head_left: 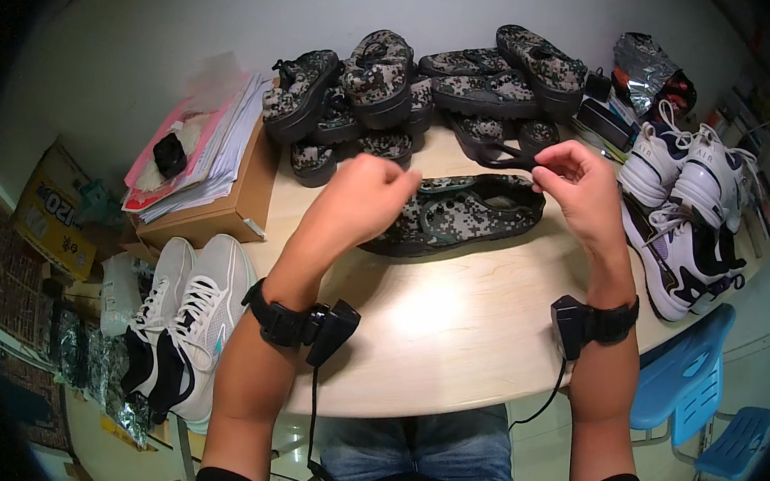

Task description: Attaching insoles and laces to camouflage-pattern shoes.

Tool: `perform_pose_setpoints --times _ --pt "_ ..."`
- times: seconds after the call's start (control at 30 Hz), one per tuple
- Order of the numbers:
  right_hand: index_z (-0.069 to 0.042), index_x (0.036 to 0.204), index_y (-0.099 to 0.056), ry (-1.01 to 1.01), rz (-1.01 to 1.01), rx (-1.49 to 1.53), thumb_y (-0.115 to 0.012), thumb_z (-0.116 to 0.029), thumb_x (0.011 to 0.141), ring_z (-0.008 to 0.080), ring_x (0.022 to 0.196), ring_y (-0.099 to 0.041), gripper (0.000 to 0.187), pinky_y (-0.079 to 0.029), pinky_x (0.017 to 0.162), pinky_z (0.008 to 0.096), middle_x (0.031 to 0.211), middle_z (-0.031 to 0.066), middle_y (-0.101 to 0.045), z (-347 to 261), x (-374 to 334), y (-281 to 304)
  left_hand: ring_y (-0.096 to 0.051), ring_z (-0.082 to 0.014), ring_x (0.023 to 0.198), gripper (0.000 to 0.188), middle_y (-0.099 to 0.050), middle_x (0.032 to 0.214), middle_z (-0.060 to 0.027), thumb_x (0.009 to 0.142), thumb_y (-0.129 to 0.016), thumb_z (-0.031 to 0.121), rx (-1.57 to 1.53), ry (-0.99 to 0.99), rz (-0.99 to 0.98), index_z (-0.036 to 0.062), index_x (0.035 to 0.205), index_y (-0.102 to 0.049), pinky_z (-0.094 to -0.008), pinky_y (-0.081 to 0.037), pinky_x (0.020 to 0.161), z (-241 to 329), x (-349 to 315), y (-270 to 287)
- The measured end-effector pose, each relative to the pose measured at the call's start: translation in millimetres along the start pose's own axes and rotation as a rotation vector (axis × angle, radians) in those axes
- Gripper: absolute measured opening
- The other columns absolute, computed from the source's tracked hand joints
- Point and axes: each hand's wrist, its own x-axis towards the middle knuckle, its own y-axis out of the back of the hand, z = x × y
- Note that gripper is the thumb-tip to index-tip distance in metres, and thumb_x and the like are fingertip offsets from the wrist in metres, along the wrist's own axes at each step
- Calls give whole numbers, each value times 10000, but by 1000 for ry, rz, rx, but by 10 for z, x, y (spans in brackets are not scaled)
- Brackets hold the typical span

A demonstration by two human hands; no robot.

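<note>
A camouflage-patterned shoe [459, 219] lies on its side on the light wooden table [450, 327], just beyond my hands. My right hand [583, 197] hovers over the shoe's right end and pinches a black shoelace [504, 158] between thumb and fingers. The lace runs leftward from those fingers above the shoe. My left hand [361, 198] is over the shoe's left end with its fingers curled together; I cannot see anything held in it. Both wrists carry black strapped devices with cables.
A pile of several camouflage shoes [415, 85] fills the table's far side. White sneakers [686, 210] sit at the right, another white pair [185, 315] at the left edge. A cardboard box with papers [214, 168] stands at the left. Blue chairs [699, 383] are at right.
</note>
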Motion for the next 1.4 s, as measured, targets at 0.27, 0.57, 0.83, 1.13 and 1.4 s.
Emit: perform_pose_setpoints --times 0.27,0.57,0.83,1.13,1.4 --pt "27 931 -633 -6 -10 -214 -635 2 819 95 708 -603 115 -493 654 230 800 52 -656 1 -17 78 -438 -129 515 341 -508 589 -21 904 -554 312 34 90 -275 1 976 -673 -291 -376 496 -108 12 -70" --pt "39 870 -643 154 -113 -573 -625 2 749 228 712 -619 128 -487 664 305 792 131 -637 -43 -105 -19 -478 -108 620 244 -547 667 -30 775 -745 148 98 -40 -315 26 902 -576 -285 -385 553 -181 -20 -334" --pt "28 815 -657 372 -131 -637 -641 26 732 325 778 -605 85 -486 692 383 815 150 -633 10 -109 -199 -504 -181 603 361 -534 652 -85 749 -749 156 184 -148 -253 27 1039 -577 -334 -402 567 -180 -27 -380" --pt "-27 783 -683 378 -187 -998 -635 -69 799 271 848 -588 66 -354 859 374 790 93 -655 46 -185 -307 -549 -211 630 316 -585 694 -116 771 -722 191 219 -149 -275 19 1000 -589 -341 -425 581 -198 -48 -357" --pt "-6 850 -692 128 -60 -413 -539 -228 914 279 964 -568 277 -324 950 430 910 126 -667 -6 -59 -100 -528 -173 623 299 -575 686 -76 778 -728 209 108 -133 -233 9 949 -586 -323 -418 560 -95 -52 -219"
